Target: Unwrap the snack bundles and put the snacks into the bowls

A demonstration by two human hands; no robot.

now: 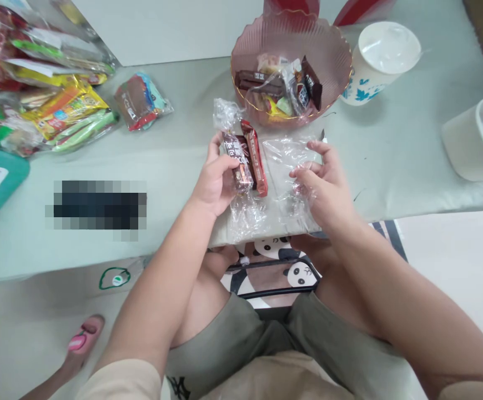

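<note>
Near the table's front edge, my left hand (220, 178) is closed around dark brown wrapped snack bars (241, 161), thumb on top. A red-brown bar (256, 158) leans against them on the right. Clear plastic wrap (283, 161) spreads from under the bars to my right hand (322, 178), whose fingers are curled on its right part. Just beyond stands a pink ribbed glass bowl (245, 50) with a gold rim, holding several wrapped snacks (283, 89).
Several bagged snacks (58, 94) pile up at the far left, beside a small brown-and-blue packet (141, 103). A green box (0, 183) is at the left edge. Two white paper cups (364, 72) (466, 144) stand on the right. A blurred dark patch covers something front left.
</note>
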